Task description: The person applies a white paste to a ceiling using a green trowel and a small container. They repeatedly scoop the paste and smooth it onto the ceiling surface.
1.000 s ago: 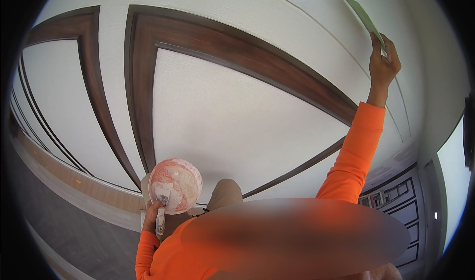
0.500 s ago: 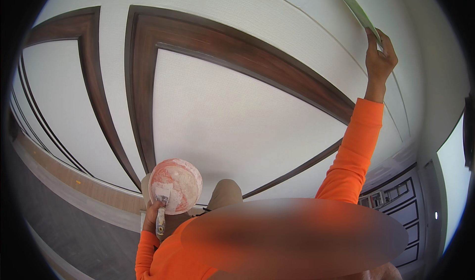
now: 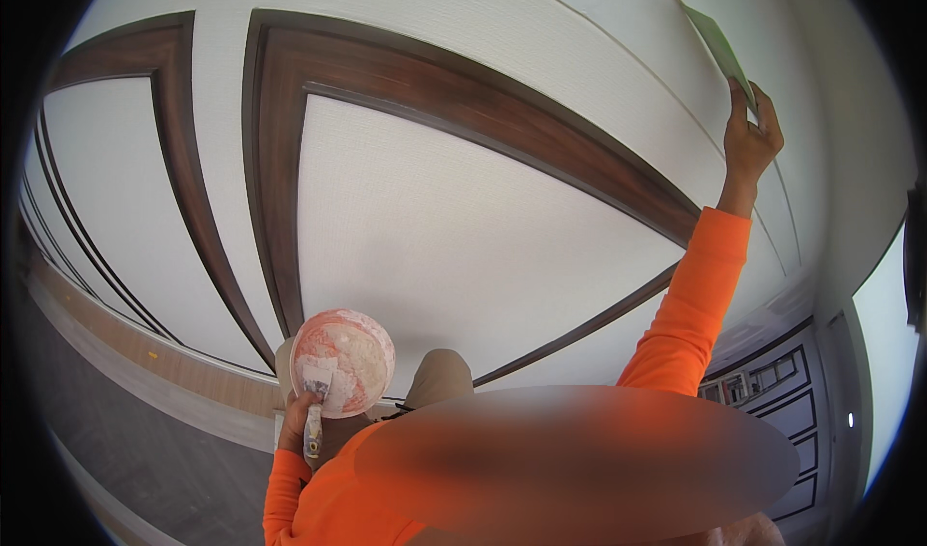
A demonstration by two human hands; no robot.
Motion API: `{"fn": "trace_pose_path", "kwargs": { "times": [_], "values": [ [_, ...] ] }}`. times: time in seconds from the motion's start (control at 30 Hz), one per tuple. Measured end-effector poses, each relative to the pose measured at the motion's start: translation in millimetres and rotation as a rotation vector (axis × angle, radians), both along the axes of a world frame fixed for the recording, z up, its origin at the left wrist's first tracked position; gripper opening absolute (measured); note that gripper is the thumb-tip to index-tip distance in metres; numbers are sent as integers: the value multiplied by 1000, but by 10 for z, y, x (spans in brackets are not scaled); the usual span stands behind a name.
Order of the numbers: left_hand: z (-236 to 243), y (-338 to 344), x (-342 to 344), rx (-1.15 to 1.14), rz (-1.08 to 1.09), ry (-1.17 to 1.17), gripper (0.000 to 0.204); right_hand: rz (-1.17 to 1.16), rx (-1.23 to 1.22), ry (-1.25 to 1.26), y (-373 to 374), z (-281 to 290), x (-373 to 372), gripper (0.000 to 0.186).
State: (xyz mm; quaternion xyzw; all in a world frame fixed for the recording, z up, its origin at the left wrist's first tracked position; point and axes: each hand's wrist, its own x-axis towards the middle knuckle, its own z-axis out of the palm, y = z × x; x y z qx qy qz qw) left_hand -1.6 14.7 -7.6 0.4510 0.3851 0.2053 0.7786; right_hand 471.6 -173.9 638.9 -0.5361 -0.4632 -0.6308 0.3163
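My right hand [image 3: 753, 139] is raised at the upper right, its fingers pinching the near end of a flat green spreader [image 3: 716, 44]. The spreader lies against or very close to the white wall, beside a thin moulding line; actual contact is hard to tell. Low on the left, my left hand [image 3: 297, 420] grips a round reddish tub [image 3: 365, 353] whose inside is smeared with whitish paste. A putty knife [image 3: 314, 432] is in that same hand, its paste-covered blade over the tub and its handle pointing down. Some left fingers are hidden behind the tub.
Dark brown wooden moulding [image 3: 280, 160] frames white wall panels in front of me. A wooden skirting strip [image 3: 164, 353] runs above the grey floor [image 3: 164, 449] at lower left. A ladder [image 3: 768, 377] is far off at right. A blurred oval covers the lower middle.
My right hand and the green spreader have shifted a short way down and to the right along the wall. The left hand, tub and putty knife look the same.
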Motion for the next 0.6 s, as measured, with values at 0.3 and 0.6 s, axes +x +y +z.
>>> {"fn": "trace_pose_path", "kwargs": {
  "times": [0.3, 0.6],
  "values": [
    [-31, -9, 11, 8, 30, -53, 48, 88, -45, -41, 210, 61, -94, 13],
    [-31, -32, 39, 16, 75, -86, 48, 81, -24, 25, 245, 40, -124, 17]
  ]
}}
